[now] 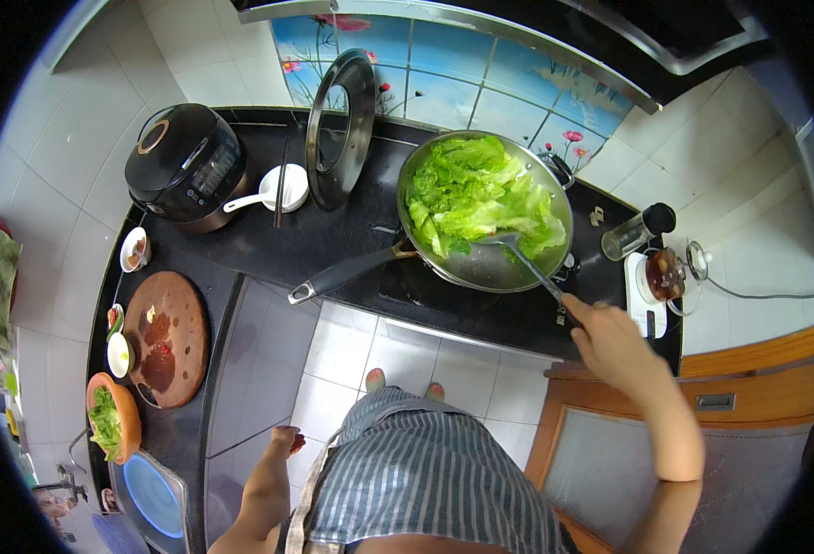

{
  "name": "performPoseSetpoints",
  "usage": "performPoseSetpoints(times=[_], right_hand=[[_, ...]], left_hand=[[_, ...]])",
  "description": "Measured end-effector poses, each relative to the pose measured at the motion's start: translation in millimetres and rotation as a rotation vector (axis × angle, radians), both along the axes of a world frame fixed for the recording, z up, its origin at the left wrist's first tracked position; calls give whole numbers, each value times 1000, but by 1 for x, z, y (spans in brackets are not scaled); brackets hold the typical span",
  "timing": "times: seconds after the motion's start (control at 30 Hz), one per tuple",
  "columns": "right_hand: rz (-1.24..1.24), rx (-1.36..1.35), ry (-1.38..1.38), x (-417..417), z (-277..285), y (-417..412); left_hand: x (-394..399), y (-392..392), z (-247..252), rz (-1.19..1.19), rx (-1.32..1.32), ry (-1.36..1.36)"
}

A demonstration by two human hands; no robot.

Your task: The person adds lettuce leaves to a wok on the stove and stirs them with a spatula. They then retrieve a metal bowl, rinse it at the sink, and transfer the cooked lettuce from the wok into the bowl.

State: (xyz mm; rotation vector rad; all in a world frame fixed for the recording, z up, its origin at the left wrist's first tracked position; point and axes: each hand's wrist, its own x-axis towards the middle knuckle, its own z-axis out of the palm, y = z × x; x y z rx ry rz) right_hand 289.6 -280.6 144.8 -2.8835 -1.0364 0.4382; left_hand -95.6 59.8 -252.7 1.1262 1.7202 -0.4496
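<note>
My right hand (609, 341) is shut around the handle of a spatula (533, 269). The spatula's blade rests in a deep frying pan (477, 274), at the near edge of a heap of green lettuce leaves (473, 183). Some leaves look glossy and slightly wilted. The pan sits on a dark cooktop, its long black handle (355, 269) pointing left toward me. Low at my side hangs my left hand (286, 439), fingers curled in, with nothing visible in it. It touches neither the pan nor the counter.
A glass lid (358, 131) stands upright left of the pan. Beyond are a white bowl (296, 187) with chopsticks (280, 187) across it and a rice cooker (189, 166). A round cutting board (185, 325) and lettuce basket (130, 429) line the left counter. An electric kettle (663, 273) stands right.
</note>
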Motion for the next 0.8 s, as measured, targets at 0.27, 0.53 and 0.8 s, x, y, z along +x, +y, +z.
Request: performPoseSetpoints(times=[0.27, 0.53, 0.8], right_hand=[[-30, 261, -183, 20, -17, 4], [54, 137, -128, 54, -60, 20], [87, 185, -95, 45, 37, 9]], left_hand=[[-24, 9, -19, 50, -14, -31], [-23, 4, -17, 68, 7, -59], [-31, -20, -2, 91, 11, -48]])
